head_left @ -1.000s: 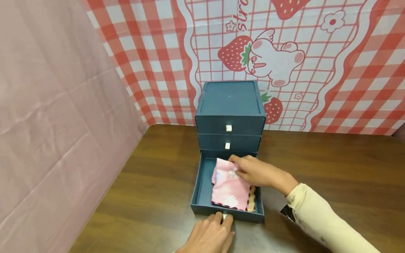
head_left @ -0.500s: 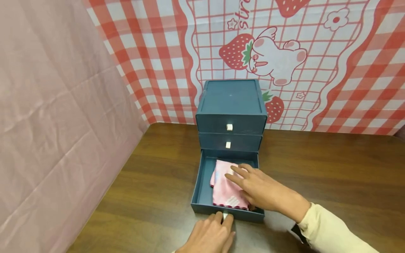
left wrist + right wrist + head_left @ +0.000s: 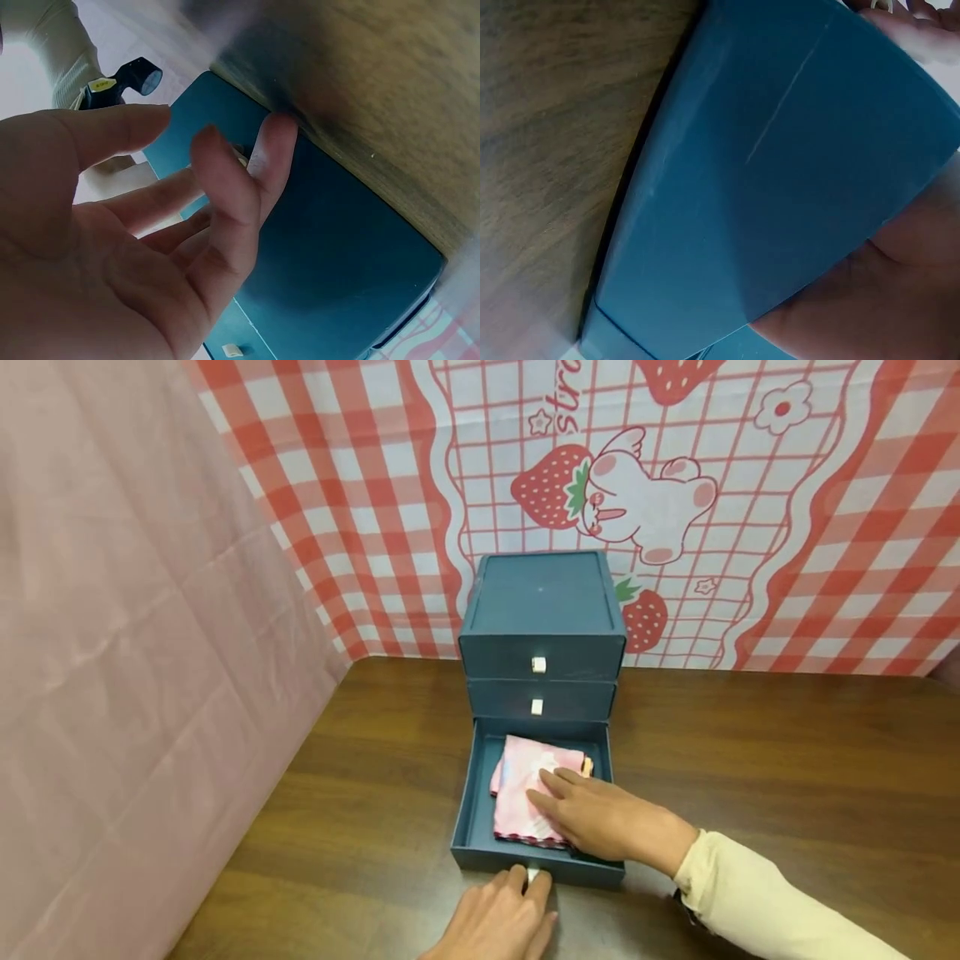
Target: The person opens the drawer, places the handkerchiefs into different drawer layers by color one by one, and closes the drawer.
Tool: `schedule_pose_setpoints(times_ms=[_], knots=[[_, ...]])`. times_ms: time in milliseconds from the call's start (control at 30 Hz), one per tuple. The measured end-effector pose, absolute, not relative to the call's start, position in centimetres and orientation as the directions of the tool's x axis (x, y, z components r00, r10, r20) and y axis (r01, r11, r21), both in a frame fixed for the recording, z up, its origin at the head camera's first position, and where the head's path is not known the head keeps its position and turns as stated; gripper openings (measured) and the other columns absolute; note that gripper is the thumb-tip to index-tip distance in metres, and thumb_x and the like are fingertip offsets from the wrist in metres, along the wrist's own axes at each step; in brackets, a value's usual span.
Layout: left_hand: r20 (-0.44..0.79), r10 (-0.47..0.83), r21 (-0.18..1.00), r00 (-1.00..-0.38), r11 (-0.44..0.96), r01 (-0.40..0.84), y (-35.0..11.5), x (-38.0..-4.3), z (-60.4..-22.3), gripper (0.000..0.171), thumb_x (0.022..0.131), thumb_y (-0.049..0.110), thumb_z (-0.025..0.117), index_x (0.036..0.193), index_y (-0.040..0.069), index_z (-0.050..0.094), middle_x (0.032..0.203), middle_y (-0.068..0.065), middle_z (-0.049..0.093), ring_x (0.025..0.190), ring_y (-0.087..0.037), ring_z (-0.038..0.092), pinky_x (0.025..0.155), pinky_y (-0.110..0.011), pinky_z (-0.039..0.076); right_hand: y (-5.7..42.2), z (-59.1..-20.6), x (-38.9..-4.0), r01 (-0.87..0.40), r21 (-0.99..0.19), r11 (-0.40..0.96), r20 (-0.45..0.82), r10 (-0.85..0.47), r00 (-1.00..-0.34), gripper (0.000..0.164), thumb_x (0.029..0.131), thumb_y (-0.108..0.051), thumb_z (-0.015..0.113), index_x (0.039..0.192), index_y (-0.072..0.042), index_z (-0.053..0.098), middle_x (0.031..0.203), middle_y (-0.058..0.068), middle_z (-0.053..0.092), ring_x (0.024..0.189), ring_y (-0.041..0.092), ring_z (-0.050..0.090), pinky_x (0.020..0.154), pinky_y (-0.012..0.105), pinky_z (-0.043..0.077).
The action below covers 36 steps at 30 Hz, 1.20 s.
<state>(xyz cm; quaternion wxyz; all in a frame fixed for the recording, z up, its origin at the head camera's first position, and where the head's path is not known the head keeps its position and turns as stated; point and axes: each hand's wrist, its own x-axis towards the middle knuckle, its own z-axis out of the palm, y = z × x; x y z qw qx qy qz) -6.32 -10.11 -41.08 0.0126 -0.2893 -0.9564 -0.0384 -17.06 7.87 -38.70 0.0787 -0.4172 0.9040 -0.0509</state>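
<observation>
A small dark blue drawer unit [image 3: 542, 597] stands on the table, its bottom drawer [image 3: 467, 827] pulled out. Inside that drawer lies a folded pink cloth [image 3: 517, 802] with a dark scalloped edge; a yellowish bit shows at its right back corner. My right hand [image 3: 600, 814] rests on the cloth's right part, fingers fairly straight and spread. In the right wrist view the drawer's side wall hides those fingertips. At the drawer front, my left hand [image 3: 498, 910] holds the white knob [image 3: 533, 874] between its fingers, as the left wrist view also shows from below.
Two upper drawers with white knobs [image 3: 538, 665] are closed. Behind the unit hangs a red-and-white checked cloth [image 3: 390, 510] with strawberry prints. A plain pink curtain [image 3: 150, 652] runs along the left. Brown wooden tabletop [image 3: 750, 752] spreads on both sides.
My right hand first had its fingers at the cloth's upper right, then lifted with spread fingers and came down flat on it. The cloth lies flatter. My left hand stays at the knob.
</observation>
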Motion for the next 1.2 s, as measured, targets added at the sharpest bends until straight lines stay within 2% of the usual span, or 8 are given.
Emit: schedule_pose_setpoints(times_ms=[233,433,567,667,767,900,1033,1200], knots=[[0.024,0.549,0.078,-0.836,0.832,0.549,-10.0,-6.5,-41.0,0.031,0.094,0.039,0.066,0.108,0.012,0.068,0.08,-0.001,0.06,0.063,-0.009,0.054,0.044,-0.023,0.041,8.4,-39.1,-16.6,-0.816,-0.043,0.576,0.142,-0.805,-0.575,0.031,0.099,-0.011,0.057,0.129,-0.001,0.061,0.133,0.027,0.058,0.123,0.04,0.056,0.1,0.052,0.048],[0.148,0.621,0.044,-0.769,0.773,0.633,-10.7,-6.5,-41.3,0.031,0.091,0.039,0.071,0.111,0.015,0.067,0.085,0.0,0.063,0.068,-0.008,0.058,0.049,-0.021,0.044,10.4,-38.1,-15.2,-0.827,0.072,0.557,0.305,-0.802,-0.513,0.046,0.098,-0.026,0.064,0.137,-0.004,0.057,0.138,0.016,0.058,0.13,0.033,0.052,0.104,0.048,0.045],[0.022,0.664,0.193,-0.747,0.731,0.655,-12.5,-6.5,-40.6,0.046,0.094,0.038,0.067,0.136,0.021,0.057,0.11,-0.002,0.065,0.089,-0.011,0.063,0.063,-0.023,0.052,11.4,-38.0,-12.8,-0.839,0.103,0.535,0.355,-0.807,-0.471,0.048,0.103,-0.037,0.054,0.143,-0.009,0.054,0.146,0.009,0.052,0.137,0.029,0.046,0.113,0.046,0.035],[-0.049,0.657,0.285,-0.752,0.731,0.62,-14.0,-6.4,-40.1,0.048,0.097,0.036,0.063,0.142,0.023,0.051,0.123,-0.004,0.061,0.099,-0.014,0.063,0.068,-0.028,0.055,11.6,-38.5,-11.0,-0.86,0.159,0.484,0.388,-0.832,-0.396,0.049,0.105,-0.043,0.045,0.142,-0.012,0.055,0.15,0.008,0.048,0.142,0.028,0.039,0.119,0.046,0.02],[-0.024,0.642,0.286,-0.767,0.739,0.61,-15.4,-6.3,-39.8,0.043,0.097,0.035,0.064,0.137,0.02,0.056,0.123,-0.005,0.061,0.1,-0.015,0.063,0.07,-0.028,0.056,11.5,-39.2,-9.5,-0.881,0.221,0.418,0.363,-0.874,-0.323,0.053,0.105,-0.048,0.043,0.143,-0.013,0.053,0.153,0.008,0.044,0.147,0.026,0.029,0.122,0.044,0.007],[0.045,0.628,0.232,-0.777,0.75,0.62,-16.7,-6.3,-39.9,0.038,0.096,0.034,0.066,0.127,0.013,0.064,0.118,-0.006,0.063,0.097,-0.014,0.063,0.072,-0.028,0.057,11.5,-40.2,-8.4,-0.916,0.229,0.33,0.3,-0.919,-0.256,0.059,0.103,-0.052,0.044,0.147,-0.013,0.049,0.155,0.007,0.042,0.148,0.023,0.029,0.122,0.032,0.006],[0.039,0.617,0.228,-0.786,0.76,0.608,-17.1,-6.4,-40.0,0.039,0.096,0.033,0.066,0.127,0.01,0.064,0.118,-0.006,0.063,0.1,-0.015,0.063,0.073,-0.028,0.057,11.8,-41.2,-7.9,-0.936,0.185,0.299,0.261,-0.933,-0.247,0.062,0.102,-0.056,0.043,0.147,-0.014,0.048,0.155,0.005,0.042,0.144,0.02,0.036,0.12,0.024,0.008],[0.032,0.609,0.229,-0.793,0.768,0.599,-17.1,-6.7,-40.0,0.044,0.098,0.033,0.063,0.133,0.007,0.059,0.122,-0.006,0.062,0.108,-0.017,0.061,0.08,-0.031,0.057,11.9,-41.6,-8.0,-0.933,0.168,0.317,0.217,-0.935,-0.279,0.064,0.102,-0.059,0.039,0.147,-0.016,0.048,0.155,0.004,0.042,0.143,0.02,0.038,0.12,0.026,-0.002]])
